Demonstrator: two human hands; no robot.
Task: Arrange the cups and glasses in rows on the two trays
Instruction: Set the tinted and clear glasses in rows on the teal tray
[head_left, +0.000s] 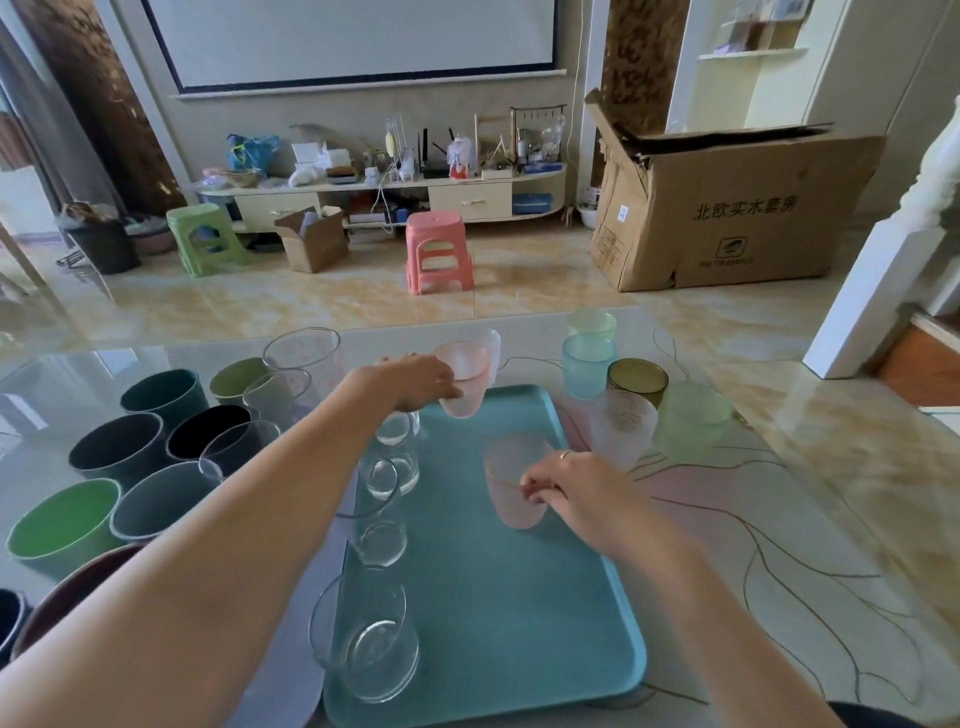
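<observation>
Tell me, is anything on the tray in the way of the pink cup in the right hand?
Nothing visible. The right hand holds a frosted pink cup over bare turquoise plastic tray. Clear glasses line only the tray's left edge.

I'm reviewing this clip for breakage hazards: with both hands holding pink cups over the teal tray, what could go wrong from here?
1. The left forearm reaches across the row of clear glasses on the teal tray; drawing it back low may topple one.
2. The right hand grips its pink frosted cup tilted, so it may land crooked.
</observation>
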